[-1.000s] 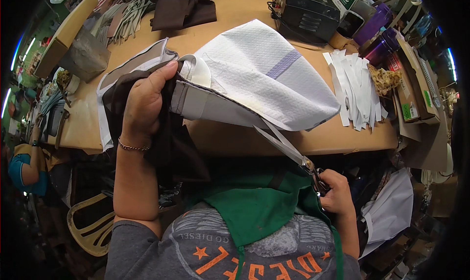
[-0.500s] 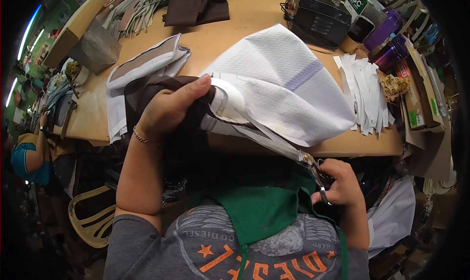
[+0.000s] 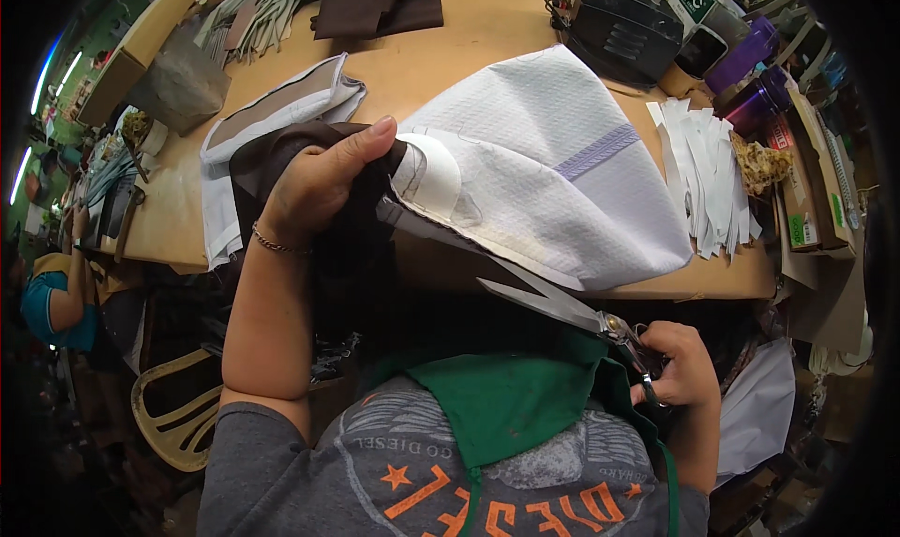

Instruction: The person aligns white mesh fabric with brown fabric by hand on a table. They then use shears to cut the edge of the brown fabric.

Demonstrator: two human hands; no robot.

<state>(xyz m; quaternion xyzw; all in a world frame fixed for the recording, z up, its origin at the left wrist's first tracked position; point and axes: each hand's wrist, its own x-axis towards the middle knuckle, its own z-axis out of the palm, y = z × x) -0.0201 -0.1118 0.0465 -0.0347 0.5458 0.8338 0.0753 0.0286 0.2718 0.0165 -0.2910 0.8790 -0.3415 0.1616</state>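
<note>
My left hand (image 3: 323, 176) is closed on a bunch of dark brown cloth (image 3: 253, 162), its thumb pressed along the top. Joined or held beside that cloth is a white quilted fabric piece (image 3: 525, 143) with a lilac stripe, spreading to the right over the table edge. A smooth white curved piece (image 3: 436, 176) lies on it next to my thumb. My right hand (image 3: 677, 363) grips large metal scissors (image 3: 562, 302) by the handles. Their blades are parted, with the upper blade by the fabric's lower edge. Whether they touch is hard to tell.
White strips (image 3: 703, 176) lie on the table's (image 3: 487, 12) right side. Behind them stand a black box-shaped device (image 3: 614, 35) and a purple container (image 3: 759, 96). Folded grey-and-white cloth (image 3: 272, 110) lies left. Another person (image 3: 61, 298) is at far left, near a chair (image 3: 173, 406).
The scissors have drawn back to the right and down, away from the white curved piece, and their blades have parted wider. The fabric has shifted slightly right.
</note>
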